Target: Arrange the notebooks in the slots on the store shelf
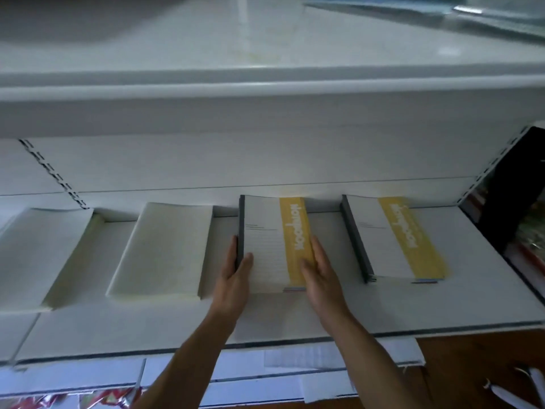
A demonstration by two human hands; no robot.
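Left hand [236,271] clamped on the dark spine [241,228], right hand [321,271] laid flat along the white, yellow-banded notebook stack [267,240] on the white metal shelf [147,329]; it is best pushed back evenly.

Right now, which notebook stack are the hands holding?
The third stack from the left: left hand grips and right hand presses its sides; its yellow-banded twin lies untouched.

This is a shop: a white metal display shelf [442,305] with slotted uprights [51,172] carries stacks of identical notebooks [383,246] in a row, left and right of the fingers [320,255].
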